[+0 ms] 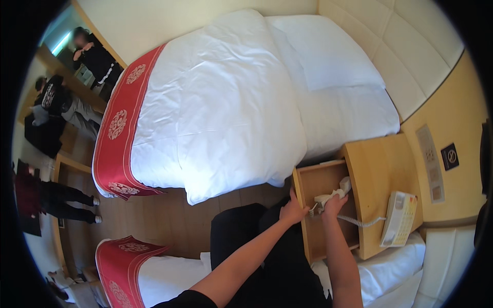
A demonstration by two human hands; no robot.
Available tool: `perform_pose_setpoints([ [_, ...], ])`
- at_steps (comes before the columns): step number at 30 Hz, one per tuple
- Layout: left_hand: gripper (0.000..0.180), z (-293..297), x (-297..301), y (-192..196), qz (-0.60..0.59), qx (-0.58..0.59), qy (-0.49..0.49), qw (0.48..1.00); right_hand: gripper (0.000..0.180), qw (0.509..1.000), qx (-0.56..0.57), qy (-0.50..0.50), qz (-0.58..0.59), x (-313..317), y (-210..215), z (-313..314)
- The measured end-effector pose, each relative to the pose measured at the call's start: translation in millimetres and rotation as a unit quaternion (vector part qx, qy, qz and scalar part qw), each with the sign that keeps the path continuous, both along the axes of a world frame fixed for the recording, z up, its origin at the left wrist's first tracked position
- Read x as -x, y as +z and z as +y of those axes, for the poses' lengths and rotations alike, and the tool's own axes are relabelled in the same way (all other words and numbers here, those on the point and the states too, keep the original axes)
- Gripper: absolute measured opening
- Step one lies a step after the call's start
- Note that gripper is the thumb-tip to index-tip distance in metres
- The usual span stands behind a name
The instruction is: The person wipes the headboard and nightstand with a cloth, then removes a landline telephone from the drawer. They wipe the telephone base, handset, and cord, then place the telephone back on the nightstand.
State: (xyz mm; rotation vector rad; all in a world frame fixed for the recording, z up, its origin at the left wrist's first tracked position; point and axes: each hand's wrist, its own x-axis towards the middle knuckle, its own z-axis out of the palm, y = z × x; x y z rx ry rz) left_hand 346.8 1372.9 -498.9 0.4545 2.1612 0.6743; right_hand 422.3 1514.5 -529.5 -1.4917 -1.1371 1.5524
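Note:
A light wooden drawer (332, 176) stands pulled out of the nightstand (380, 159) between two beds. My left hand (292, 209) is closed on the drawer's front panel, its fingers over the edge. Inside the opening, my right hand (335, 204) grips a white telephone handset (345, 184); part of it is hidden behind the fingers. From the handset a coiled cord (362, 223) runs over the drawer's side to the white telephone base (399, 218), which sits tilted on the nightstand top.
Beyond the nightstand is a bed with a white duvet (221, 102), a pillow (334, 51) and a red runner (120, 126). A second bed (169, 274) lies nearer. Wall switches (430, 159) are at right. Several people stand at far left, one in a dark red top (28, 190).

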Motion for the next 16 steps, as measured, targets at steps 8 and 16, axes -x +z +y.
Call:
perform_pose_setpoints([
  [8,0.117,-8.3,-5.2,8.8,0.126,-0.051,0.001,0.991,0.059,0.996,-0.032,-0.075,-0.034,43.9,-7.0,39.8],
  [16,0.071,-18.3,49.2,78.4,-0.082,-0.27,-0.003,0.959,0.058,0.986,0.001,0.164,0.032,-70.7,11.1,59.8],
])
